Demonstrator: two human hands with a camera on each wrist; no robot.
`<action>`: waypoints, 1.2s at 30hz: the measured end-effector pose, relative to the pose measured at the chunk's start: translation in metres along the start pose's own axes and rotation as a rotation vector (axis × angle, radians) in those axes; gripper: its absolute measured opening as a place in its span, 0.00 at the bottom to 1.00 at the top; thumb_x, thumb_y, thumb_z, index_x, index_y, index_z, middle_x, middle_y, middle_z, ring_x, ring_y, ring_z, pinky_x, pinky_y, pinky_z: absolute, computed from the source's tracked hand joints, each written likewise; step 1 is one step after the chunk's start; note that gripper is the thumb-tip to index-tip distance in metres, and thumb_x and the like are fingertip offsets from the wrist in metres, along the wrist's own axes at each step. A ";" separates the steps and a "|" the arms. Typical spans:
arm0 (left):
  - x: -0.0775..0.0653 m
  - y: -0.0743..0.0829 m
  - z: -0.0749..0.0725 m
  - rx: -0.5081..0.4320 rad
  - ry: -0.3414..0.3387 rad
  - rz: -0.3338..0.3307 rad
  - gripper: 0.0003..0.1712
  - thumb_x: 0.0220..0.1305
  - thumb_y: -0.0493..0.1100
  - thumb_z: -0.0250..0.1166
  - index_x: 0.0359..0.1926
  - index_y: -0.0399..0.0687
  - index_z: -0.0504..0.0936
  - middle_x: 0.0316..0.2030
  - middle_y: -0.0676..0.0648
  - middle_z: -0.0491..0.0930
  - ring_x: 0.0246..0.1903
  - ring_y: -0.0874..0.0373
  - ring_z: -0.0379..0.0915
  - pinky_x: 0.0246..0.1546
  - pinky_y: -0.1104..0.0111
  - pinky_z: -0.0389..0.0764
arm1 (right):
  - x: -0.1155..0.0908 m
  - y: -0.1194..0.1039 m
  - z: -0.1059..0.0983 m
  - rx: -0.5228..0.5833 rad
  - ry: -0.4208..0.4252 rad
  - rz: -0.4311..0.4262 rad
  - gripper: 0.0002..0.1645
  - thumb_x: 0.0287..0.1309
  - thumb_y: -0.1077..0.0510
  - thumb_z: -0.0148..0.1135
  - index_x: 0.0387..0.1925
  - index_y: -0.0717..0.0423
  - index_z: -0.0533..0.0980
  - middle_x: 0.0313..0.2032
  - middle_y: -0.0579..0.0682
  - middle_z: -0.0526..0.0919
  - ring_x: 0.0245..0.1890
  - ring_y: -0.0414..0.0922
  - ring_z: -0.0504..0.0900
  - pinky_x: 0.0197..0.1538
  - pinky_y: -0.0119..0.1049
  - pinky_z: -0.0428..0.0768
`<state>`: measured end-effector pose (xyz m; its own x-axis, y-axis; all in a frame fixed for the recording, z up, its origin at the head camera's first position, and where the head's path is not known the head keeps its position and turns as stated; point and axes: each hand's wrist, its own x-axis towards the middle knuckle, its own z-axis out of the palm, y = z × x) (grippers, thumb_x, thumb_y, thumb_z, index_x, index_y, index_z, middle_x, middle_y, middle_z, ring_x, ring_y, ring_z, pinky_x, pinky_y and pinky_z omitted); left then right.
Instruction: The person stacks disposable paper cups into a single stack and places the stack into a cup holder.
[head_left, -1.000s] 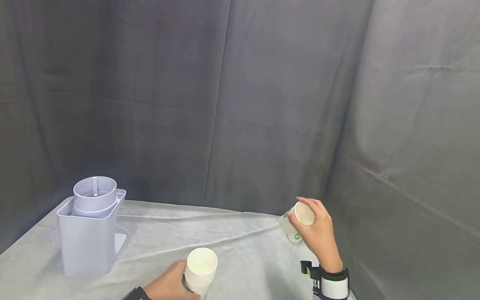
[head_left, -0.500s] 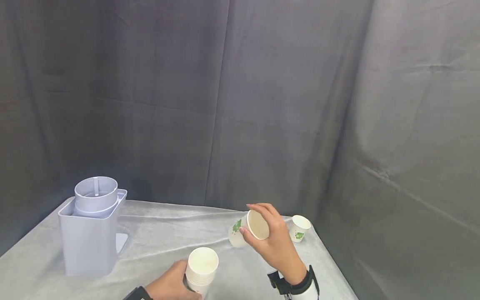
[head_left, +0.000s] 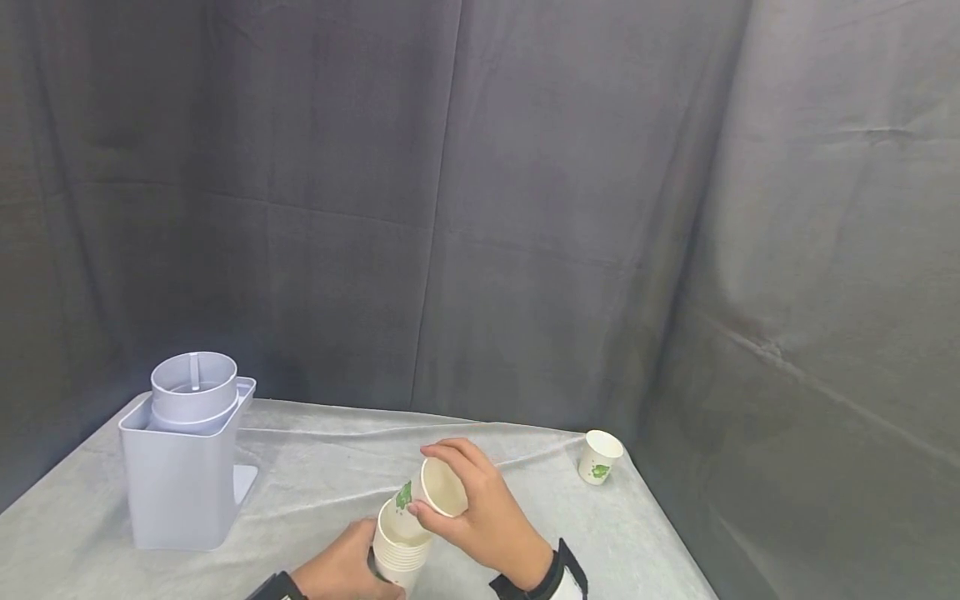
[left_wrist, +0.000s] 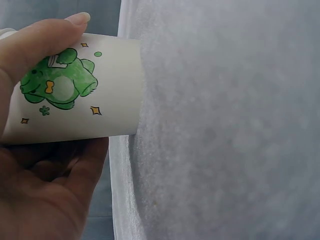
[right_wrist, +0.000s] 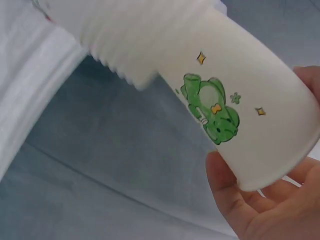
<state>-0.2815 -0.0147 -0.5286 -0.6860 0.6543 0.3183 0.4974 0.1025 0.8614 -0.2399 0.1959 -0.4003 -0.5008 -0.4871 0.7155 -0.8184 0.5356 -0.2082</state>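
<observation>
My left hand [head_left: 343,567] grips a nested stack of white paper cups [head_left: 401,557] near the table's front edge, mouth up. A green cartoon bear shows on the side of the stack's lowest cup [left_wrist: 75,90] in the left wrist view. Between thumb and fingers, my right hand [head_left: 489,518] holds a single paper cup [right_wrist: 240,115] near its rim, tilted with its mouth toward the right. The base of that cup dips into the mouth of the stack, whose stepped rims [right_wrist: 125,50] show in the right wrist view.
Another paper cup [head_left: 600,458] stands upright at the table's right edge. On the left is a pale lavender square container [head_left: 180,492] with a round cup-like part [head_left: 193,400] in its top. A light cloth [head_left: 322,450] covers the table; grey curtains [head_left: 525,208] hang behind.
My right hand has carried the paper cup leftward and down from the right side to the stack, uncovering the upright cup there. My left hand and the stack have stayed in place.
</observation>
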 end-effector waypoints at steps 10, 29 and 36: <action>0.001 -0.002 0.001 0.018 0.004 0.032 0.34 0.44 0.41 0.80 0.54 0.49 0.78 0.44 0.57 0.85 0.44 0.66 0.81 0.49 0.68 0.80 | -0.007 -0.003 0.023 -0.085 -0.119 0.008 0.34 0.56 0.49 0.76 0.62 0.52 0.75 0.57 0.43 0.78 0.57 0.40 0.76 0.54 0.32 0.80; -0.001 -0.006 -0.002 -0.032 -0.021 0.046 0.34 0.48 0.41 0.79 0.57 0.45 0.76 0.46 0.55 0.85 0.45 0.65 0.81 0.48 0.69 0.80 | -0.010 -0.002 0.033 -0.109 -0.136 -0.013 0.35 0.54 0.49 0.77 0.63 0.50 0.75 0.57 0.42 0.78 0.58 0.40 0.76 0.57 0.31 0.78; -0.002 -0.005 -0.002 -0.067 -0.035 0.037 0.34 0.49 0.40 0.78 0.58 0.44 0.75 0.47 0.54 0.85 0.45 0.63 0.82 0.48 0.69 0.80 | -0.011 -0.001 0.036 -0.140 -0.143 -0.030 0.36 0.54 0.48 0.77 0.62 0.51 0.75 0.57 0.43 0.78 0.58 0.40 0.77 0.57 0.31 0.79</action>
<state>-0.2842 -0.0180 -0.5324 -0.6482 0.6824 0.3379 0.4850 0.0279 0.8741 -0.2440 0.1761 -0.4315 -0.5201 -0.5919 0.6157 -0.7913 0.6053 -0.0865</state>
